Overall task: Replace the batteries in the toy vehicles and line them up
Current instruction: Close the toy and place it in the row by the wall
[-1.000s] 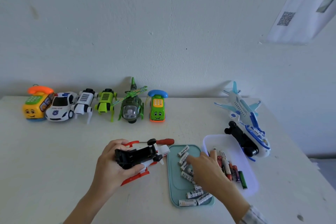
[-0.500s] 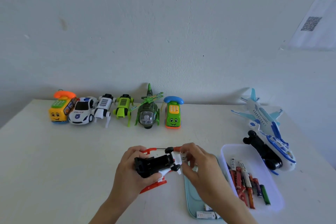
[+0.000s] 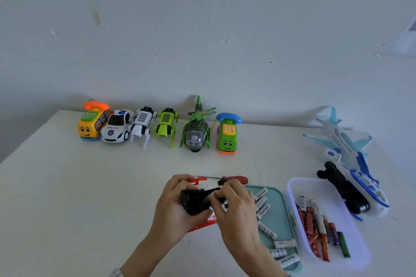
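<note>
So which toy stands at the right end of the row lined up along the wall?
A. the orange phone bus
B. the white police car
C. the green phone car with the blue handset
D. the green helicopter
C: the green phone car with the blue handset closes the row on the right, just beside the green helicopter, while the orange phone bus sits at the far left end.
</note>
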A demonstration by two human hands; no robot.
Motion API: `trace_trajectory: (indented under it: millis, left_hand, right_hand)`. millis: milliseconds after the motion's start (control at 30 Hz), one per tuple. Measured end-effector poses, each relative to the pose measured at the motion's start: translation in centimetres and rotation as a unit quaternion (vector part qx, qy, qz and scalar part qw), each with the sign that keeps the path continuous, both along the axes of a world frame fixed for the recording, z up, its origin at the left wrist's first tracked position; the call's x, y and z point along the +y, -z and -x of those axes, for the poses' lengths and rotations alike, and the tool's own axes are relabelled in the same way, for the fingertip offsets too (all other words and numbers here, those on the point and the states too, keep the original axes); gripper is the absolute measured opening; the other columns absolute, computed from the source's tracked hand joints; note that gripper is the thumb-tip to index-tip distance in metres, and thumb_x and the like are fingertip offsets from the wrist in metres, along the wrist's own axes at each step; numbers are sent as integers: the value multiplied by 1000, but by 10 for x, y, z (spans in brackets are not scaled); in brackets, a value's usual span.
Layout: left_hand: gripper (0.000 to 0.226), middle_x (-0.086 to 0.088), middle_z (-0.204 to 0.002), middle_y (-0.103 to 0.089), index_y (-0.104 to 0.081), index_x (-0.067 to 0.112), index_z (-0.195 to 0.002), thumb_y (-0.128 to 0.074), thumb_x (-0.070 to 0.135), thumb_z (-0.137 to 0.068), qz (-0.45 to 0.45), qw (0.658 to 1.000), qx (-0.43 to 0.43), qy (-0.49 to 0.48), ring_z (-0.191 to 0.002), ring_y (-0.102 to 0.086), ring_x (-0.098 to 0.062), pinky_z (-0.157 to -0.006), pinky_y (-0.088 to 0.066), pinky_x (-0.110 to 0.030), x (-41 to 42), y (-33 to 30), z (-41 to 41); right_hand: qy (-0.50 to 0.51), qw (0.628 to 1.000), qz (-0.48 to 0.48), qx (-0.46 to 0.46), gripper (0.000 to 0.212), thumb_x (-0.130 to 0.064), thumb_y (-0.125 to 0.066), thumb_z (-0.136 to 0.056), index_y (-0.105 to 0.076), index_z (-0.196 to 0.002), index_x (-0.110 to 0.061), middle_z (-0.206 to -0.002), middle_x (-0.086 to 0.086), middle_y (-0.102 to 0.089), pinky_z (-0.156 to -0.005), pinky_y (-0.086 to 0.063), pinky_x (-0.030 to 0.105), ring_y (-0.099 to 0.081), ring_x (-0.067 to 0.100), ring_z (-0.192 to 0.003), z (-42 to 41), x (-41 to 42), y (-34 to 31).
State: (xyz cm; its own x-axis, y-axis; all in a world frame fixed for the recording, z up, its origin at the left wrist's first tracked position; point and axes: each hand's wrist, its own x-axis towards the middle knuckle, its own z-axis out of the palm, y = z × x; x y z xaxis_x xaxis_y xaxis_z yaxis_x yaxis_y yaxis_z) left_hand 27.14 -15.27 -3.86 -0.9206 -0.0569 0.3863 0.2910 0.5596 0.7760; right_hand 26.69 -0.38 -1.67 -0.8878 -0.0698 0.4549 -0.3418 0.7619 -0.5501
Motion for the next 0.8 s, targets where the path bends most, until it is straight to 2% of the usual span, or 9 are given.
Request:
trace_trajectory:
  millis: [167,233,300,400,533,600,800]
  left_hand:
    - [49,25,-115,-48,-65,22,-91,-80,51,-54,3,1000,2,5,-103,-57,-4,-81,-48,-12,-2,2,-1]
    - [50,24,-115,-48,-65,21,-91,-80,51,-54,-1,1000,2,5,-103,-57,-5,-81,-48,-12,-1,1,-1]
    - [51,19,-115,-50,-65,19,-92,-79,53,-57,6,1000,9,6,-103,-57,-6,-81,-49,-14,0,0,-2]
    - [52,11,-114,-53,-66,16,-93,-77,55,-61,11,1000,17,9,-104,-58,-8,-83,-50,-16,1,0,-2]
    - [50,10,-114,-53,-66,16,-94,-76,52,-61,8,1000,17,10,-105,-58,-9,-84,-51,-19,0,0,-2]
    - [49,11,-116,-52,-65,18,-97,-77,50,-62,9,999,22,23,-106,-57,-10,-87,-50,-18,-1,2,-3]
    - [49,11,-115,-52,-67,16,-96,-77,50,-62,4,1000,16,24,-106,-58,-11,-87,-48,-15,-2,0,-1]
  right_hand:
    - [14,999,52,-1,23,-11,-78,-76,-57,-66,-15,-76,-10,-47,-61,-36,14,-48,11,-68,3,2,12]
    - [16,998,52,8,20,-14,-76,-78,-60,-66,-14,-78,-8,-49,-60,-37,14,-49,11,-69,5,5,18]
    - [12,999,4,48,18,-20,-68,-81,-63,-64,-13,-81,-4,-53,-60,-31,13,-45,10,-73,3,6,20]
    - [5,995,-38,87,30,-25,-55,-89,-62,-63,-12,-80,2,-54,-58,-26,14,-44,15,-71,2,6,19]
    - [-46,983,-123,127,25,-17,-56,-87,-55,-63,-11,-79,7,-54,-46,-40,31,-45,23,-64,1,7,21]
    - [-58,983,-134,115,26,-17,-54,-88,-52,-62,-12,-79,9,-54,-45,-40,33,-44,23,-64,1,7,21]
    - [-57,989,-129,53,32,-26,-49,-91,-51,-62,-15,-80,2,-51,-43,-36,29,-44,19,-66,-1,6,12]
